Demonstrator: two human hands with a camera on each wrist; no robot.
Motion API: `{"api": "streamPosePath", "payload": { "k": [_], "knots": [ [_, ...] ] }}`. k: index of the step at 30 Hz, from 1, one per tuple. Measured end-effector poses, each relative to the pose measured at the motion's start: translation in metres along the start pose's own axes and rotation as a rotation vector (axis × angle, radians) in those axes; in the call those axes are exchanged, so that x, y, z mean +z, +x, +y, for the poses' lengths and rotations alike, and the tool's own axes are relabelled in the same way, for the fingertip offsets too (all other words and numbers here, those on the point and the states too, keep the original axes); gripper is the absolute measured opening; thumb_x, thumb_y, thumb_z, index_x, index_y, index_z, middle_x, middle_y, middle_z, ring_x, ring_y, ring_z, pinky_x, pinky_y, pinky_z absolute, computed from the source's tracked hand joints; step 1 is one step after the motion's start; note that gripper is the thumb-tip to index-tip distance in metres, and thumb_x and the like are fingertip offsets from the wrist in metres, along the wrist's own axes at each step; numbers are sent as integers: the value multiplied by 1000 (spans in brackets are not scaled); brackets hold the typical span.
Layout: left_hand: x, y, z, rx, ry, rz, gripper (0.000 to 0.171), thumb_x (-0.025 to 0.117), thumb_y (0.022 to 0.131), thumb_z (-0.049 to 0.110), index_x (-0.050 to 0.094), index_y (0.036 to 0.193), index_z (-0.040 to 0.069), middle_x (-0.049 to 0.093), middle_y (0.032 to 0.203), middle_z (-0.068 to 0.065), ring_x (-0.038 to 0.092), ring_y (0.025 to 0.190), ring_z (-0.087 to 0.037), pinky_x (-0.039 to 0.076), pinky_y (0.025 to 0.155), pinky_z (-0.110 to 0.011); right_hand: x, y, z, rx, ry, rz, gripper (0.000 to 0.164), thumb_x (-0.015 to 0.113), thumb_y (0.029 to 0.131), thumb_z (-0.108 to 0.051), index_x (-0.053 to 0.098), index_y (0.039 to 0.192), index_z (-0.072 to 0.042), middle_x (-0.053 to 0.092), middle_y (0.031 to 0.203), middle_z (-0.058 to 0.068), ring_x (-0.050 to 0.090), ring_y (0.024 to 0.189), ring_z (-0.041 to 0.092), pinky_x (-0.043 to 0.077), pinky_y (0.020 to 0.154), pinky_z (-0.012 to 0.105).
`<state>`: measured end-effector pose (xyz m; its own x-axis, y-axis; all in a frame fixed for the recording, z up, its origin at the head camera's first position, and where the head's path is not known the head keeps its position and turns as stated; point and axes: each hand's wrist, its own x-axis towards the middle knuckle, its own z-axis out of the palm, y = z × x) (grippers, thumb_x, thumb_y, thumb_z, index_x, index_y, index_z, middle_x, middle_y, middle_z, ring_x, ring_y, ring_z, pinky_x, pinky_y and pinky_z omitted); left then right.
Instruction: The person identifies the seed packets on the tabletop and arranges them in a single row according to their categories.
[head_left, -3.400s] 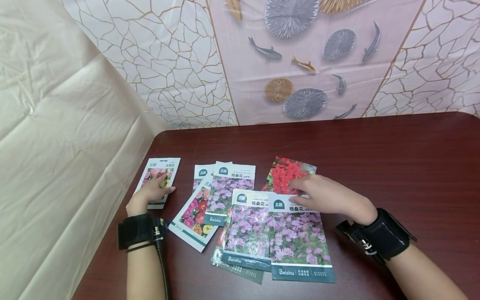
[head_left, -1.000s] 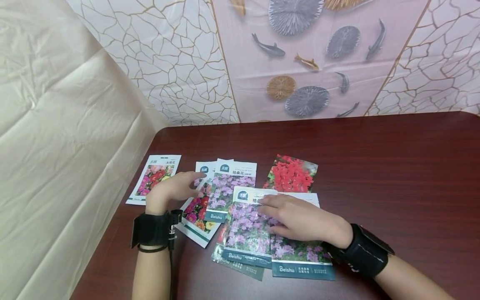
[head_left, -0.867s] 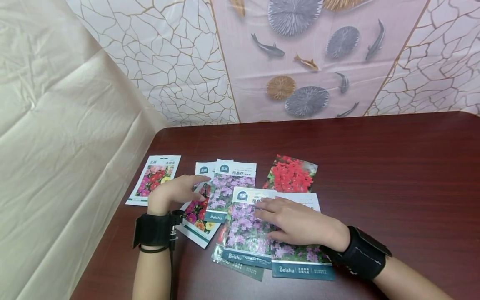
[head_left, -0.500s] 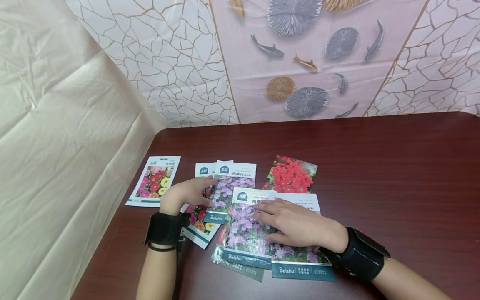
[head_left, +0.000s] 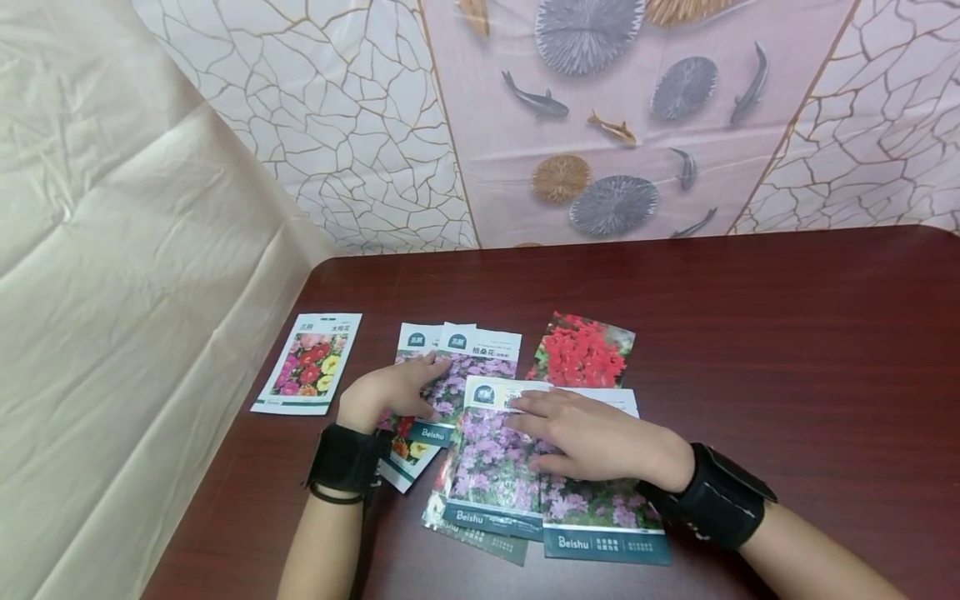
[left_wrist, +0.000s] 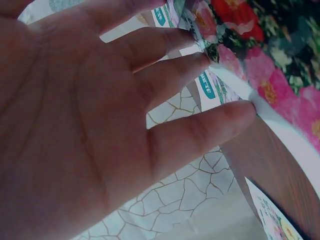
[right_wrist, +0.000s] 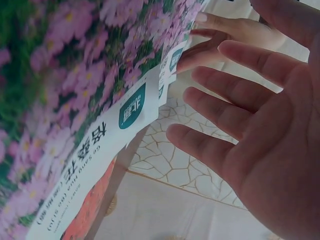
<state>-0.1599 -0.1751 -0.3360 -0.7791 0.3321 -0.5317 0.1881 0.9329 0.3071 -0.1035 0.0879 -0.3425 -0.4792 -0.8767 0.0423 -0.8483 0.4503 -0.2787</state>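
My left hand [head_left: 393, 393] lies over the back-left pile of flower seed packets, fingers spread and fairly straight, fingertips on a purple-flower seed packet [head_left: 480, 367]. Under that packet a seed packet with red and yellow blooms [head_left: 411, 454] is mostly covered. In the left wrist view the fingertips meet the edge of a pink-flower packet [left_wrist: 280, 90]. My right hand [head_left: 592, 433], fingers extended, is over two front purple-flower packets, the left one [head_left: 487, 467] and the right one [head_left: 600, 542]. The right wrist view shows the loose fingers [right_wrist: 215, 102] facing these packets.
A sun-flower-style multicolour seed packet [head_left: 311, 362] lies alone at the left of the dark red table [head_left: 787, 333]. Behind the front pair is a red-flower packet [head_left: 581, 350]; another packet [head_left: 487, 546] sticks out beneath them. A patterned cloth [head_left: 360, 125] hangs behind.
My left hand has left the lone packet and moved right onto the back-left pile, which has slid slightly right. My right hand has moved from the right packet's top edge leftward over the front pair.
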Motion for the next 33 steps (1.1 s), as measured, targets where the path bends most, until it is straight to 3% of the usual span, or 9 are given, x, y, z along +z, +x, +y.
{"api": "streamPosePath", "payload": {
  "k": [8,17,21,24,27,30,33],
  "knots": [
    [2,2,2,-2,6,7,77,70,82,18,26,145,17,15,151,-11,12,137,-28,22,105,-50,-1,10,6,10,-6,-14,51,63,87,-31,51,129,-5,46,133,17,41,124,30,34,99,44],
    [1,2,3,-15,9,13,77,70,82,19,27,145,18,16,151,-10,13,137,-28,22,105,-50,5,30,-9,-16,-57,-91,57,63,86,-36,49,132,-6,43,137,12,35,129,27,29,102,47],
    [0,1,1,24,-7,20,75,68,83,17,26,145,17,17,150,-12,14,136,-29,22,105,-50,10,41,-16,-21,-70,-132,64,63,84,-41,45,136,-8,38,141,10,31,131,26,26,104,47],
    [-2,0,-4,62,-19,75,70,65,86,14,28,145,13,23,148,-14,26,132,-30,26,104,-48,14,49,-19,-13,-83,-158,69,64,83,-43,41,138,-10,34,144,9,27,133,26,23,105,47],
    [-6,-2,-11,66,12,179,60,62,87,13,35,141,6,36,141,-18,37,126,-32,32,100,-48,17,55,-20,-4,-97,-173,72,64,81,-46,39,140,-11,31,145,9,26,133,26,21,106,48],
    [-9,-5,-18,8,39,257,49,63,87,13,46,131,0,50,126,-20,47,116,-33,39,94,-47,18,59,-21,-5,-100,-175,74,65,81,-47,38,140,-12,31,145,9,25,134,25,20,106,48],
    [-11,-6,-26,-83,-17,263,42,68,83,15,54,119,-1,58,111,-18,55,99,-29,45,84,-45,18,62,-21,-8,-88,-183,75,65,80,-47,37,140,-12,31,146,9,24,134,24,20,106,48]
  ]
}}
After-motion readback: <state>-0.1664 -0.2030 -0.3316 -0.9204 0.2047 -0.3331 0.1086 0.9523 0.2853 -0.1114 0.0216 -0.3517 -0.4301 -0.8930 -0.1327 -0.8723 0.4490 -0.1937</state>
